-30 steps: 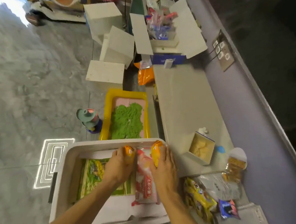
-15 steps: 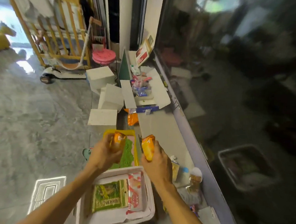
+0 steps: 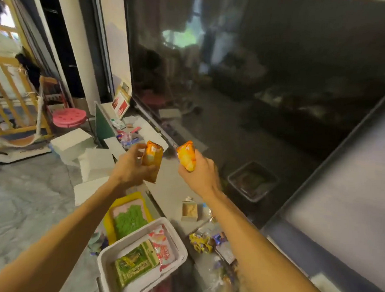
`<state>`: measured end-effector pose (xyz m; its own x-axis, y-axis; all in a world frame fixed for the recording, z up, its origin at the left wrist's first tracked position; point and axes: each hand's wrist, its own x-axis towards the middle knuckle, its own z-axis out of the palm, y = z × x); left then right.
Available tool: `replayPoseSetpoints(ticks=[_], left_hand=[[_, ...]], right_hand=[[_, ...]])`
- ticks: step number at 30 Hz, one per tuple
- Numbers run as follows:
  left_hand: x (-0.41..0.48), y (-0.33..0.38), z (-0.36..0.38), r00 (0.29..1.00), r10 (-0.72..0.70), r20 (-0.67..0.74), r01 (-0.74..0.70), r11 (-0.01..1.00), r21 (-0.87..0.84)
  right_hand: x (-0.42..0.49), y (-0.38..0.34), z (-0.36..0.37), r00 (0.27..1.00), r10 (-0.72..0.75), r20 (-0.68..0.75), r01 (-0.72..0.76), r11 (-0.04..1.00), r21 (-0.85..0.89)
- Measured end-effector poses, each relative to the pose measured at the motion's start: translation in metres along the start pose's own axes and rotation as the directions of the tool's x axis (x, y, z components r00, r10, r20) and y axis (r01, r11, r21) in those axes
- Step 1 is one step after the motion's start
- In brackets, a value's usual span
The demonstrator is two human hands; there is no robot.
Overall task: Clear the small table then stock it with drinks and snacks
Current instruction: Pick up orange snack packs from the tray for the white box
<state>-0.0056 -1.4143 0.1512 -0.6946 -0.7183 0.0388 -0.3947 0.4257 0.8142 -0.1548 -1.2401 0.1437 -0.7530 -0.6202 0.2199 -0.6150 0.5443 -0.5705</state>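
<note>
The left hand is raised above the far part of the table, and its fingers are curled around an orange snack packet, which stands almost upright in the grip. The right hand is just beside it, at about the same height, and its fingers are closed around a yellow-orange snack packet, whose top sticks out above the fist. The two packets are near each other but do not touch. The table is long and grey and runs along a dark glass wall on the right. On it, nearer than the hands, stands a small open cardboard box, and still nearer lies a heap of candy wrappers; what lies on the nearest part is too blurred to tell. Left of the table, near the person, is a white plastic bin. In it a green packet and a red and white packet lie flat, side by side. Just behind the bin, on the floor, is a yellow tray with green material inside. Farther to the left are white foam blocks and a pink stool.
</note>
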Motion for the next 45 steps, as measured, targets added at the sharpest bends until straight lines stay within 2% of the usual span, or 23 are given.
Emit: replayPoseSetpoints(ticks=[6,11,16,20,24,31,38,42,45], left_hand=[[-0.029,0.065,0.036,0.968,0.194,0.160,-0.194,0.981,-0.013],[-0.099,0.149,0.123,0.844,0.399,0.359,-0.376,0.917,-0.135],[-0.195,0.237,0.218,0.685,0.540,0.489,-0.458,0.841,-0.287],[-0.305,0.312,0.300,0.578,0.600,0.553,-0.480,0.798,-0.364],[-0.446,0.372,0.379,0.408,0.677,0.613,-0.492,0.728,-0.477],[-0.643,0.423,0.485,0.192,0.690,0.698,-0.372,0.709,-0.599],[-0.773,0.465,0.574,-0.015,0.672,0.740,-0.363,0.686,-0.631],[-0.833,0.479,0.639,-0.091,0.624,0.776,-0.332,0.715,-0.615],[-0.869,0.477,0.728,-0.103,0.563,0.820,-0.330,0.758,-0.562]], right_hand=[[-0.073,0.040,-0.076,0.970,0.131,-0.206,-0.138,0.990,-0.022],[-0.173,0.087,-0.162,0.880,0.289,-0.378,-0.328,0.944,-0.041],[-0.301,0.149,-0.272,0.714,0.393,-0.580,-0.506,0.862,-0.038],[-0.435,0.196,-0.353,0.565,0.471,-0.677,-0.633,0.774,0.009],[-0.577,0.239,-0.416,0.385,0.521,-0.762,-0.741,0.666,0.081],[-0.772,0.279,-0.491,0.149,0.564,-0.812,-0.890,0.435,0.138],[-0.899,0.335,-0.523,-0.009,0.612,-0.791,-0.905,0.331,0.267],[-0.957,0.374,-0.541,-0.067,0.643,-0.763,-0.918,0.259,0.299],[-0.991,0.406,-0.562,-0.109,0.691,-0.714,-0.918,0.206,0.340]])
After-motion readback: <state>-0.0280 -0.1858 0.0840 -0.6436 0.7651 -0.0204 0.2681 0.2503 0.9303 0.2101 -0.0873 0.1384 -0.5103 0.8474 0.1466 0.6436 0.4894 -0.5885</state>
